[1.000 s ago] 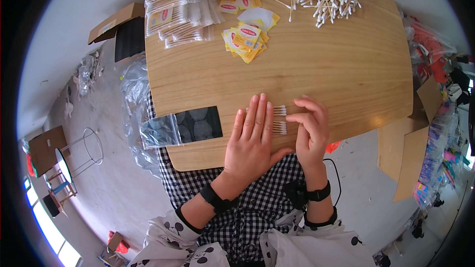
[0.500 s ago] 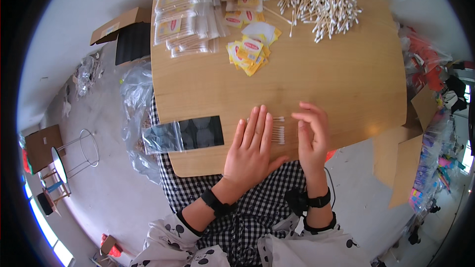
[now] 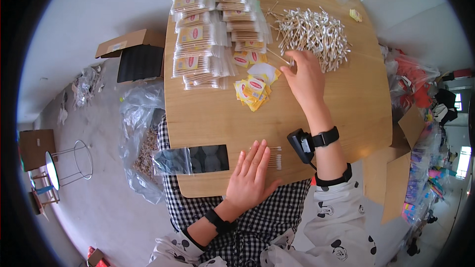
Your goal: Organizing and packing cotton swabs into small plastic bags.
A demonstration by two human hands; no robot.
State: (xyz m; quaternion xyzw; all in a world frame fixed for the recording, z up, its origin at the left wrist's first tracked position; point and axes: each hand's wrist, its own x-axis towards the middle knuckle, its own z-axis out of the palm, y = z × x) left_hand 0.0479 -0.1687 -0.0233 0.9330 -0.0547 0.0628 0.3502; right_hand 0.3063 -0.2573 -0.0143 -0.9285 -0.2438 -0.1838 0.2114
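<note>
The right hand (image 3: 307,76), thumb and forefinger parted, has reached the cotton-swab pile (image 3: 311,29); the left hand (image 3: 247,183), flat and ungripping, alone guards the swab row (image 3: 276,161).

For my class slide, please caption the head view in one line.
Left hand flat over a small row of cotton swabs, right hand at the edge of a loose swab heap.

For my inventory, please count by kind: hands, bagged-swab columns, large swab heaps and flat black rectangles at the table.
Bare left hand and right hand: 2
Columns of clear plastic swab bags: 2
Large heap of loose white-tipped swabs: 1
Flat black rectangle: 1
Total: 6
</note>
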